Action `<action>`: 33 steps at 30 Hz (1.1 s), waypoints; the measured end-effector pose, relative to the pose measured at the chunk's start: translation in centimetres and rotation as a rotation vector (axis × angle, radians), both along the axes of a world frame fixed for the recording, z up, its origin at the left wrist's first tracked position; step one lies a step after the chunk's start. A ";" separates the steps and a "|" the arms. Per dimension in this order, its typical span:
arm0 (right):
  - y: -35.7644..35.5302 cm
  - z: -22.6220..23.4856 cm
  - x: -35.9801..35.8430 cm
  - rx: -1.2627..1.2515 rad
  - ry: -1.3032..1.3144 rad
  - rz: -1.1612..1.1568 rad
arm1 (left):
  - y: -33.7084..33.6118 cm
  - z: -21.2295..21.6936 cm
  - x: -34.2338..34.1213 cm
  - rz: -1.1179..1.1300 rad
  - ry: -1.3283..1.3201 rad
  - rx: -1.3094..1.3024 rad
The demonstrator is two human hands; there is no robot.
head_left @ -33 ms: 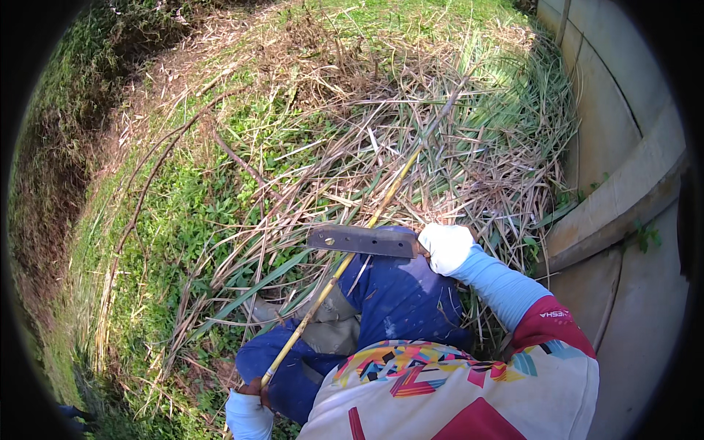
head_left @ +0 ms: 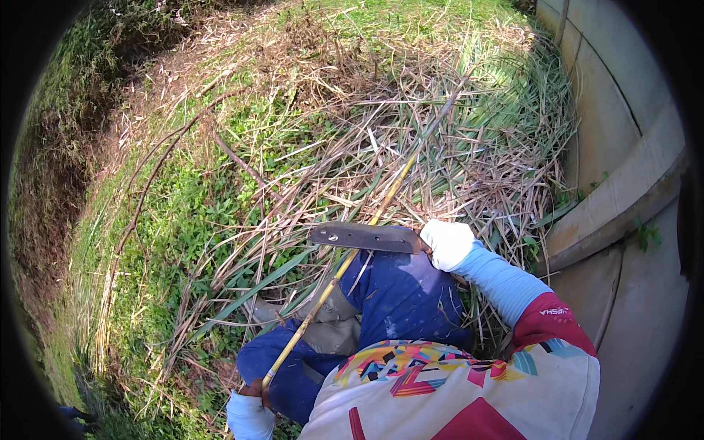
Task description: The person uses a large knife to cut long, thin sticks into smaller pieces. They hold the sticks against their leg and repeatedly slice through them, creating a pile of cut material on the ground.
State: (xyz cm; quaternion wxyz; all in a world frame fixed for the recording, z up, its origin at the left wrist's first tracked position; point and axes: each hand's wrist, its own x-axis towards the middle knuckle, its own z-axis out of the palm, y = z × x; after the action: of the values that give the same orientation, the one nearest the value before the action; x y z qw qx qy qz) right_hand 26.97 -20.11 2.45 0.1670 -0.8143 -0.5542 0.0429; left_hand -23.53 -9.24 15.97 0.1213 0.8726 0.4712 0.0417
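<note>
A long yellow sugarcane stalk (head_left: 301, 328) runs slantwise from beside my left thigh up into the cut leaves ahead. Its lower end is in the closed fingers of my left hand (head_left: 251, 405), which wears a light blue sleeve. In my right hand (head_left: 446, 243), covered in white at the back, is a machete (head_left: 359, 236). The dark, wide blade has several holes and points left, lying across the stalk in this view. Whether the blade touches the stalk I cannot tell. The machete's handle is mostly hidden by my fingers.
My legs in blue trousers (head_left: 411, 293) are bent beneath the blade. Dry and green cane leaves (head_left: 499, 161) cover the ground ahead. A brown branch (head_left: 150, 172) lies to the left among low weeds. Along the right stands a grey panel wall (head_left: 609, 110) with a ledge.
The machete blade has tilted slightly, and my right hand has shifted a little. My left hand and the stalk stay nearly where they were.
</note>
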 end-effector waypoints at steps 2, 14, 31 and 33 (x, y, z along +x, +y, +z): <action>0.3 -1.1 3.0 0.036 0.075 -0.135 | 0.0 -0.1 -0.4 -0.013 0.058 0.047; 1.0 -1.8 6.4 -0.269 0.052 -0.383 | -0.2 -7.3 -6.9 0.393 -0.364 -0.680; 0.2 0.2 2.2 -0.113 0.069 -0.166 | 11.5 -18.7 24.3 -0.067 -0.404 -0.985; 0.5 1.2 2.3 -0.131 0.103 -0.122 | 10.6 -19.8 22.2 -0.221 -0.420 -0.537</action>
State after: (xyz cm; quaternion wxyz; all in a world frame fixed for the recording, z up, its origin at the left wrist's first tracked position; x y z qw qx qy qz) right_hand 29.28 -19.60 3.67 0.1439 -0.8526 -0.4901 0.1104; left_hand -1.35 1.38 -3.79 0.4445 0.8276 0.3330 0.0815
